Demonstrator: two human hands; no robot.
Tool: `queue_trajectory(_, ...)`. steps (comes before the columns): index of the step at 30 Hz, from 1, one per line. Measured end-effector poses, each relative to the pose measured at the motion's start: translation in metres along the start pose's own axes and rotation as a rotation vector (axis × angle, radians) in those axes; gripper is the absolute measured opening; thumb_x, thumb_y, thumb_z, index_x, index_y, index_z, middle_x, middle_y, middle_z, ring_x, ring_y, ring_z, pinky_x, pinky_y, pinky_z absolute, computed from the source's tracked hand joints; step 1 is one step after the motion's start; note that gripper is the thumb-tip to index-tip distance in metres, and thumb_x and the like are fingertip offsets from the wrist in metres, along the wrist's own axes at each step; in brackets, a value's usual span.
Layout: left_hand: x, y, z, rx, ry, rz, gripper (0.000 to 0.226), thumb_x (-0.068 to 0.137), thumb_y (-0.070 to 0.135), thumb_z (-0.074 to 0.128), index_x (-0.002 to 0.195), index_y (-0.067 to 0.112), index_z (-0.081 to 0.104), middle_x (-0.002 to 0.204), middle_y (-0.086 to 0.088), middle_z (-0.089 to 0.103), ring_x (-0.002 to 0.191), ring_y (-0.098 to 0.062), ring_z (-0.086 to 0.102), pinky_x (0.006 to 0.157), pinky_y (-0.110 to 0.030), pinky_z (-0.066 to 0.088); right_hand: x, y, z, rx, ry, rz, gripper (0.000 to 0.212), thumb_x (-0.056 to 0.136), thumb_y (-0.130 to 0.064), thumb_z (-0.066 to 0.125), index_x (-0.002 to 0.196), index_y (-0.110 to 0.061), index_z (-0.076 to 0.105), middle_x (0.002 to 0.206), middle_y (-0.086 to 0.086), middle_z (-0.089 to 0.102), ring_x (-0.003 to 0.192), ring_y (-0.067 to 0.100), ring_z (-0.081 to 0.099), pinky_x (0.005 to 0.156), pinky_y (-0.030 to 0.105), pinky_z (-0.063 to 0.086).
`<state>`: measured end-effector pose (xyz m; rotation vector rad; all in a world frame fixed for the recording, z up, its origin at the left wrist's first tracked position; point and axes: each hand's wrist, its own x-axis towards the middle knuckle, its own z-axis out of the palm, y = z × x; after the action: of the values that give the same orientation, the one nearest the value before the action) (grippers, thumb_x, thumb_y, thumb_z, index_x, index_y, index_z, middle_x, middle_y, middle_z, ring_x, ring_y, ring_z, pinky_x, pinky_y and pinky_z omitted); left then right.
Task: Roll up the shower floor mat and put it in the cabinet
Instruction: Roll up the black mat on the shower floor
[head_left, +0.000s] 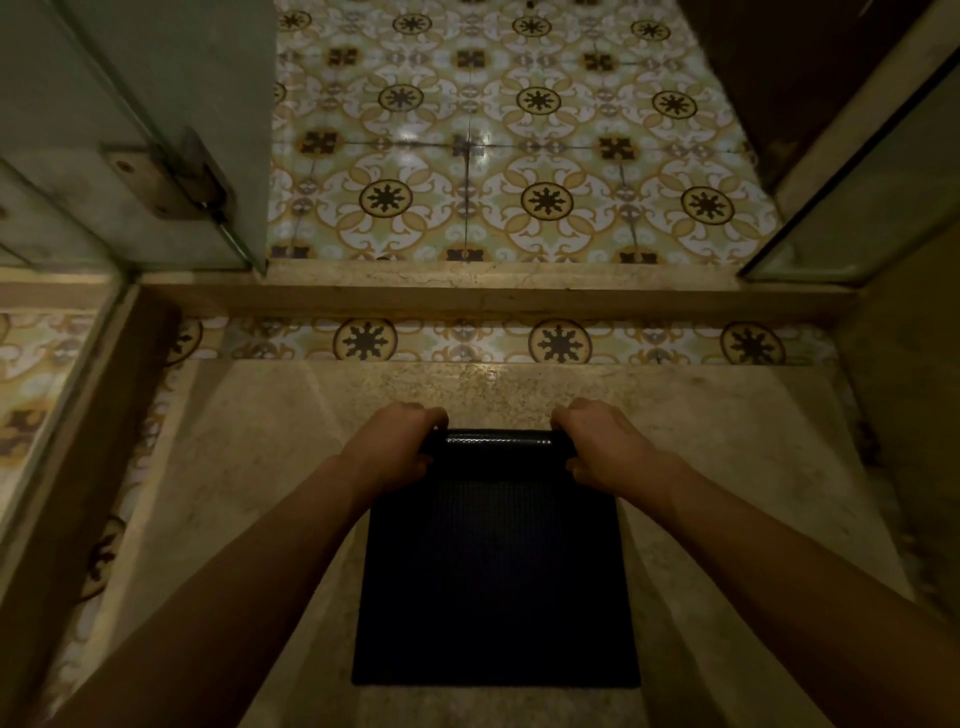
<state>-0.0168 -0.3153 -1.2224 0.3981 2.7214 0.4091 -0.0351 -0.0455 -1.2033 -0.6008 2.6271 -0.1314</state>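
A dark, textured shower floor mat (496, 577) lies flat on the beige stone shower floor, low in the middle of the view. Its far edge is curled into a narrow glossy roll (493, 442). My left hand (397, 447) grips the left end of that roll, fingers wrapped over the top. My right hand (602, 441) grips the right end the same way. Both forearms reach in from the bottom corners. No cabinet is in view.
A raised stone threshold (493, 296) crosses the view beyond the mat, with patterned floor tiles (519, 156) behind it. A glass door with a metal hinge (171, 182) stands at the left, and a glass panel (862, 197) at the right.
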Motion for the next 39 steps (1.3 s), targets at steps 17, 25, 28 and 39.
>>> queue_trajectory(17, 0.005, -0.008, -0.006, 0.059, -0.192, 0.044, 0.039, 0.08, 0.021, 0.069, 0.116, 0.022, 0.053, 0.107, -0.006, 0.065, 0.096, -0.023, 0.06, 0.078, -0.037, 0.052, 0.002, 0.004, -0.003, -0.074, -0.086, 0.038, 0.041, 0.074, -0.025, 0.071, 0.111, -0.015, 0.056, 0.107, 0.015, 0.056, 0.094, 0.029, 0.057, 0.069, 0.037, 0.052)
queue_trajectory(25, 0.021, -0.006, -0.01, 0.128, 0.027, 0.068, 0.033, 0.08, 0.02, 0.064, 0.109, 0.019, 0.049, 0.099, -0.008, 0.062, 0.088, -0.026, 0.058, 0.065, -0.033, 0.043, 0.016, 0.014, -0.007, -0.087, 0.062, 0.027, 0.037, 0.077, -0.025, 0.07, 0.112, -0.016, 0.06, 0.109, 0.008, 0.061, 0.104, 0.026, 0.05, 0.079, 0.04, 0.053)
queue_trajectory(28, 0.026, -0.008, -0.012, 0.13, 0.035, 0.068, 0.031, 0.077, 0.019, 0.068, 0.104, 0.02, 0.052, 0.097, -0.007, 0.061, 0.088, -0.026, 0.058, 0.065, -0.034, 0.047, 0.019, 0.015, -0.008, -0.082, 0.091, 0.022, 0.034, 0.078, -0.022, 0.071, 0.11, -0.014, 0.061, 0.11, 0.007, 0.06, 0.104, 0.025, 0.05, 0.079, 0.039, 0.053)
queue_trajectory(39, 0.023, -0.01, -0.014, 0.242, -0.025, 0.119, 0.039, 0.073, 0.03, 0.07, 0.11, 0.026, 0.058, 0.101, 0.0, 0.063, 0.093, -0.021, 0.058, 0.063, -0.032, 0.046, 0.013, 0.014, 0.001, -0.128, 0.104, -0.053, 0.034, 0.075, -0.01, 0.071, 0.104, -0.011, 0.054, 0.105, 0.009, 0.058, 0.098, 0.025, 0.05, 0.066, 0.03, 0.036)
